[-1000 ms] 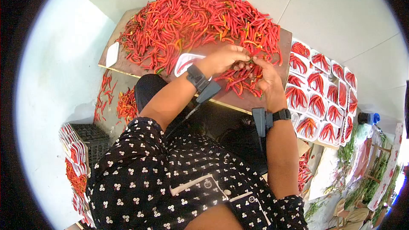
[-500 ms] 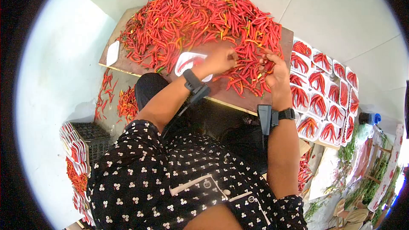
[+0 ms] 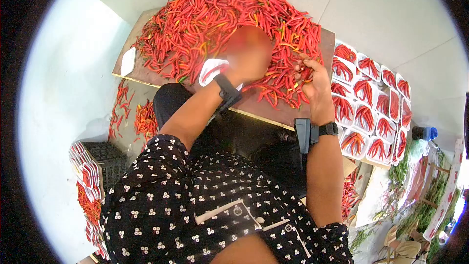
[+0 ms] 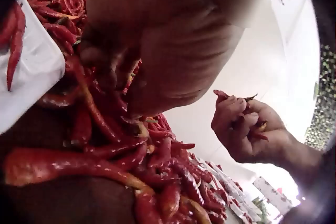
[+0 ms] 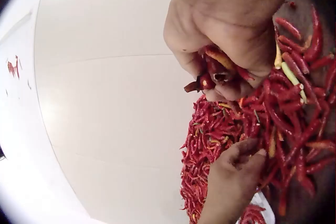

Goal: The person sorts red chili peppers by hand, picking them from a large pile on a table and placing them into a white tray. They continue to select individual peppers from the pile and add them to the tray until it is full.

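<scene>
My left hand (image 3: 249,56) reaches palm down over the near edge of a heap of red chilies (image 3: 195,24), blurred in the head view. In the left wrist view its fingers (image 4: 94,58) are loosely bent among the chilies, thumb apart from them. My right hand (image 3: 317,83) is raised over the right end of the board, its fingers curled round several chilies (image 5: 218,66) whose ends poke out of the fist. Beside my left wrist lies a white foam tray (image 3: 207,71) with some red chilies in it.
The heap covers most of a brown board (image 3: 254,107). Filled chili trays (image 3: 364,117) stand in rows at the right. An upturned white tray (image 3: 128,61) lies at the board's left corner. Below are a black crate (image 3: 110,159) and chilies on the floor (image 3: 145,120).
One second ago both hands met over the small pile at the right. They have since parted: my left hand moved left over the heap, my right hand shifted slightly right, still holding chilies.
</scene>
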`<state>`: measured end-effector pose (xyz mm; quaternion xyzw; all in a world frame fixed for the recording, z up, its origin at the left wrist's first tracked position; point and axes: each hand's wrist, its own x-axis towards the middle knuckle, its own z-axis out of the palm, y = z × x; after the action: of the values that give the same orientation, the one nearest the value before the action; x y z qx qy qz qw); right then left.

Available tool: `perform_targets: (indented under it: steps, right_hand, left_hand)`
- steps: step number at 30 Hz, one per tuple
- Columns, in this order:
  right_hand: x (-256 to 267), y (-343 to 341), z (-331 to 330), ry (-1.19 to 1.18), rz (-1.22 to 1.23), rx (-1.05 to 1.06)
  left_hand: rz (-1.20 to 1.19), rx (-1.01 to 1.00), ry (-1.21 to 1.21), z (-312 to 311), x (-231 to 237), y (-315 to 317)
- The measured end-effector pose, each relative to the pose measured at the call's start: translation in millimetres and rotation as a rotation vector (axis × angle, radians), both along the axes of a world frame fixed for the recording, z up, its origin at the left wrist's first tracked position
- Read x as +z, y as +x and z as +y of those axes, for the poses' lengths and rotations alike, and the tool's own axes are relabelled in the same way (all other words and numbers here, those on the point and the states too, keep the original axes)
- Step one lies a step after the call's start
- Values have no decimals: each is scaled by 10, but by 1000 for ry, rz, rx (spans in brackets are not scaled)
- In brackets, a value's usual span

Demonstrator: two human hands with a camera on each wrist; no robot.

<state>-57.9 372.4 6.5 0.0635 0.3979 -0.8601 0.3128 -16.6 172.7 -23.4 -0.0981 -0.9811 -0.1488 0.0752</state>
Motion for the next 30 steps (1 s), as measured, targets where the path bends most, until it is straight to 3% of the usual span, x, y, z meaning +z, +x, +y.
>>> perform_targets:
  steps: [13,15,16,18,19,21,22,24,27,30]
  right_hand:
    - [-46,5,0,-9,0,31]
    - [-46,13,2,-11,16,55]
    - [-50,18,-1,-12,31,82]
    - [-123,10,-26,5,25,89]
    - [-106,16,-45,24,22,95]
    - [-76,57,-71,18,-4,96]
    - [-45,84,-90,11,-31,96]
    - [-27,101,-107,12,-46,86]
    - [-26,117,-109,2,-69,90]
    - [-97,101,-136,42,-51,105]
  left_hand:
    - [-171,7,-172,-37,-38,-128]
    - [-186,100,124,-94,-85,-179]
    - [-187,100,123,-103,-66,-193]
    - [-61,55,450,-130,-26,-213]
    - [-58,56,450,-110,30,-207]
    - [-289,-9,806,-31,133,-196]
    - [-287,-10,806,8,185,-185]
    - [-536,22,1091,85,271,-158]
    - [-614,-33,1244,136,271,-138]
    - [-602,-28,1233,250,453,-60]
